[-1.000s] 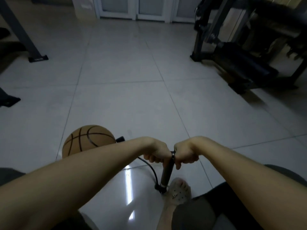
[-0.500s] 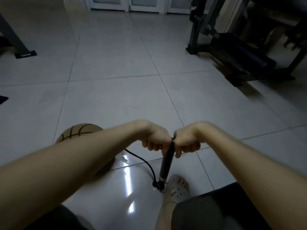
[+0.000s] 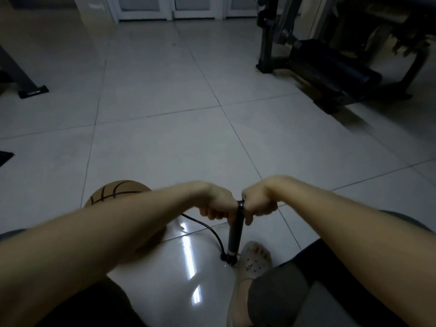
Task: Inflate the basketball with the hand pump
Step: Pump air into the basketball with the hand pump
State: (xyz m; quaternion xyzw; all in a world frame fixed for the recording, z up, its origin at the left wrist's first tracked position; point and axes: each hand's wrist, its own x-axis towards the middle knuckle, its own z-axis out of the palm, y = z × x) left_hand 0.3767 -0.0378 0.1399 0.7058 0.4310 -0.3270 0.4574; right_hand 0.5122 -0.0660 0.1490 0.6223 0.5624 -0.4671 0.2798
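A black hand pump stands upright on the tiled floor, its base beside my foot in a pale clog. My left hand grips the left side of the pump's T-handle and my right hand grips the right side, fingers curled under. A thin black hose runs from the pump's base leftward toward the orange basketball, which rests on the floor and is mostly hidden behind my left forearm. The valve joint is hidden.
A dark weight bench and exercise frame stand at the right rear. A metal stand foot sits at the far left. White doors close the back wall. Glossy tiles stretch ahead.
Both hands hold the handle throughout. The view has tilted up slightly since half a second ago, so the hands and ball sit lower in frame; the ball shows a little more.
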